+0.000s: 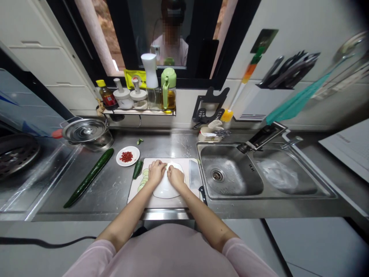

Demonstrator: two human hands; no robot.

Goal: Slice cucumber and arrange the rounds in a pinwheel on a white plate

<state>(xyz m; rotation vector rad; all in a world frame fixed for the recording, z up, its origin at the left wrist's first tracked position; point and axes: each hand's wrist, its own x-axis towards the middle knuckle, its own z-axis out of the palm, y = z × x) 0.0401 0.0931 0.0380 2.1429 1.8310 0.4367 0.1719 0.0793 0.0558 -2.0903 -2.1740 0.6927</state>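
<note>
On the pale cutting board (135, 197) rests a white plate (165, 190), and both hands are over its far part. My left hand (156, 172) has its fingers closed at a small pale-green cucumber slice (167, 167). From the other side, my right hand (175, 178) pinches at the same slice; the fingertips partly hide it. Left of the plate, several cucumber slices (143, 181) overlap in a row on the board. A cut cucumber piece (138, 169) lies at the board's left edge. The knife (195, 175) lies along the right side, its black handle toward me.
A whole cucumber (89, 177) lies left on the steel counter, near a lidded pot (90, 134). A small dish (118, 159) holds red bits. The double sink (230, 196) is at the right. Seasoning bottles stand on a wall shelf (138, 112) behind.
</note>
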